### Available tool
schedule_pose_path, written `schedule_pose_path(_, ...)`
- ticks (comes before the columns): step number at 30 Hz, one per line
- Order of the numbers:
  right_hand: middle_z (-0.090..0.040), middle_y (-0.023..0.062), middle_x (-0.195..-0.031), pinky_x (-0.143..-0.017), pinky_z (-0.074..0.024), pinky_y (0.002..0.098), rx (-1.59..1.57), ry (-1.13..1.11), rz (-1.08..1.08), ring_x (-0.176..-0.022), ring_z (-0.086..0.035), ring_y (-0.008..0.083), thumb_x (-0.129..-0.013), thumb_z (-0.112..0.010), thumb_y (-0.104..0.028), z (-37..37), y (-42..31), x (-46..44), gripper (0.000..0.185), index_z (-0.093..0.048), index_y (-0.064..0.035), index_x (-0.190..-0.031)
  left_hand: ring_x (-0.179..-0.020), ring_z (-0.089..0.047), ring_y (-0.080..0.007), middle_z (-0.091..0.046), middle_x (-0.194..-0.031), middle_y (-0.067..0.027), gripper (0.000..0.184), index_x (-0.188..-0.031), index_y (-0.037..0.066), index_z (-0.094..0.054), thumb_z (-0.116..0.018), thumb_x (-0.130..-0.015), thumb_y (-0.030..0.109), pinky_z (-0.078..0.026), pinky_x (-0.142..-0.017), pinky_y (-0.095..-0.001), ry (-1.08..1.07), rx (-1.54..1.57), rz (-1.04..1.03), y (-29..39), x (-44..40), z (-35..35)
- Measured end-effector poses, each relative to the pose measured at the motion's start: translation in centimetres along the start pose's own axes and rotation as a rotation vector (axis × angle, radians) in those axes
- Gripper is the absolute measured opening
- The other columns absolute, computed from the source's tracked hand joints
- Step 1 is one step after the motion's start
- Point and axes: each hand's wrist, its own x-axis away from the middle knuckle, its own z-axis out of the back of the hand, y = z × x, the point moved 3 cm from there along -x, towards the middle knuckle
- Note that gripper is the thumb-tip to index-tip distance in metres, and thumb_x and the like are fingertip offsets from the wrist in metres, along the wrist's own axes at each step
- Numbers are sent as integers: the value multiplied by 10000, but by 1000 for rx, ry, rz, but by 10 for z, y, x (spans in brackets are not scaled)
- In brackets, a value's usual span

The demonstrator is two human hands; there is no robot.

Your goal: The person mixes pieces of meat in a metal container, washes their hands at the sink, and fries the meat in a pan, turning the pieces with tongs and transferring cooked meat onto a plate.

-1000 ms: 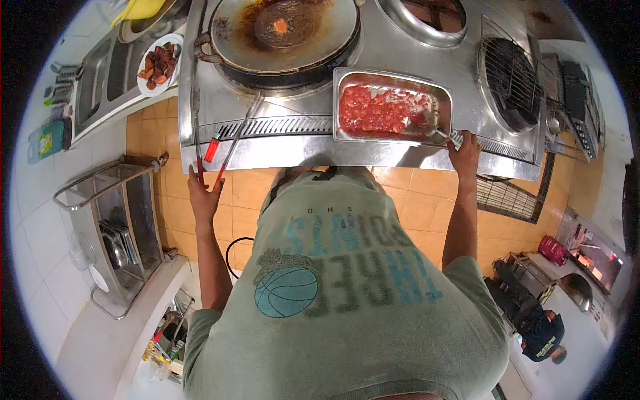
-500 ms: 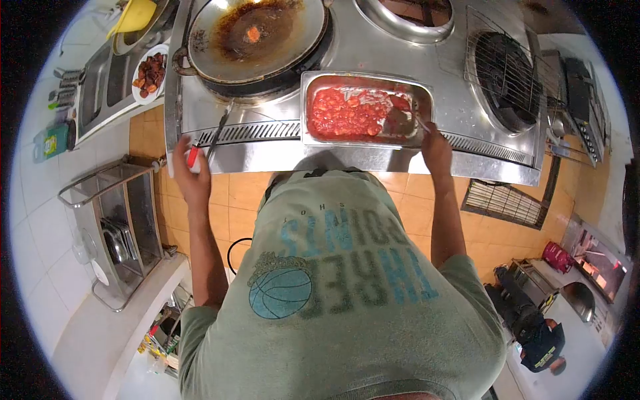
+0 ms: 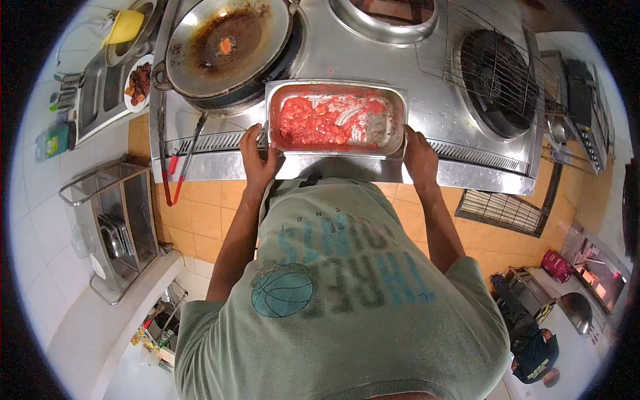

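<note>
A rectangular metal pan (image 3: 339,155) sits at the stove's front edge, holding red chunky sauce (image 3: 310,123) heaped toward its left side. The sauce is thinly smeared on the right, where bare metal shows. My left hand (image 3: 259,160) is closed on the pan's left end, thumb toward the front rim. At the opposite end, my right hand (image 3: 420,159) grips the right rim. Left of my left hand, red-handled tongs (image 3: 193,145) lie over the stove edge, their handles hanging past it.
A stained wok (image 3: 200,70) with an orange scrap inside stands on the left burner. A wire grate (image 3: 497,60) covers the right burner. A white plate of browned food (image 3: 139,85) is by the sink (image 3: 91,93) at left. Another person (image 3: 537,353) is at lower right.
My left hand has left the tongs and moved right to the pan's left end. My right hand no longer holds the utensil that was in the sauce and now grips the right rim.
</note>
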Motion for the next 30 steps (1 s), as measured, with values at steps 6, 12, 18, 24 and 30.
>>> schedule_pose_path(6, -627, 164, -871, -532, -528, 408, 100, -197, -32, -648, -650, 305, -837, -495, -130, -28, 1, -4, 305, -527, -80, -1137, -1158, -427, -356, -444, -1237, -222, 457, -1244, -14, -435, -558, -867, 212, -333, -988, -413, 52, 108, 43, -1, 4, -16)
schedule_pose_path(12, -618, 177, -869, -596, -522, 410, -74, -168, 263, -711, -635, 324, -785, -511, -56, -19, -30, 13, 440, -519, -92, -1223, -1152, -435, -350, -444, -1234, -225, 458, -1246, -20, -433, -536, -877, 231, -359, -964, -408, 94, 133, 55, -4, 5, -21)
schedule_pose_path(18, -628, 175, -796, -555, -511, 412, 103, -72, 13, -650, -631, 327, -834, -468, -91, -13, 2, -14, 436, -479, -95, -1270, -1137, -450, -340, -461, -1236, -210, 477, -1258, -7, -428, -552, -872, 246, -362, -962, -400, 88, 49, 58, -8, 7, -21)
schedule_pose_path(24, -646, 151, -851, -597, -531, 402, 111, -182, 225, -725, -655, 275, -796, -477, -62, -27, -24, 16, 494, -459, -59, -1289, -1108, -462, -336, -477, -1224, -199, 483, -1247, -4, -433, -565, -870, 268, -365, -951, -404, 76, 72, 76, -7, 5, -22)
schedule_pose_path(30, -635, 154, -728, -496, -513, 397, 125, -80, 1, -591, -636, 293, -832, -476, -82, -12, -9, -2, 470, -429, -22, -1296, -1107, -461, -337, -481, -1217, -195, 481, -1236, -3, -436, -570, -871, 280, -360, -947, -409, 74, 27, 85, -7, 7, -23)
